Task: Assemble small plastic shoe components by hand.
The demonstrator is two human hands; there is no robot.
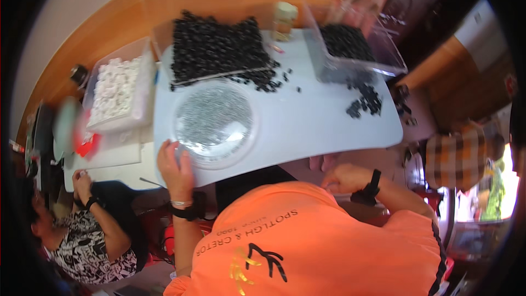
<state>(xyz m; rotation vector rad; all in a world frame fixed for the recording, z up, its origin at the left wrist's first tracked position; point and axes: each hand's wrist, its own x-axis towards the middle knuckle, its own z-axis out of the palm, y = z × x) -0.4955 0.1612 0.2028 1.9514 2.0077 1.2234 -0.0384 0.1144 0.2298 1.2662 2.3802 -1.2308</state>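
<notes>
My left hand (177, 171) is at the near left edge of the pale table (323, 131), its fingers stretched up against the rim of a round clear tray (241, 151). Many small silvery-grey pieces (213, 112) lie in that tray, too small to name. My right hand (348, 178) is off the table, low in front of my orange shirt. Its fingers are curled in, and whatever they may hold is hidden. Behind the round tray, a clear plastic bin (159, 27) lies tipped toward me, with small black parts (219, 46) heaped in it and spilling out.
A second clear bin (392, 67) of black parts stands at the right, with loose black parts (364, 101) before it. A lidded jar (285, 22) is at the back. To the left are a bin of white parts (118, 90) and a seated person (93, 241).
</notes>
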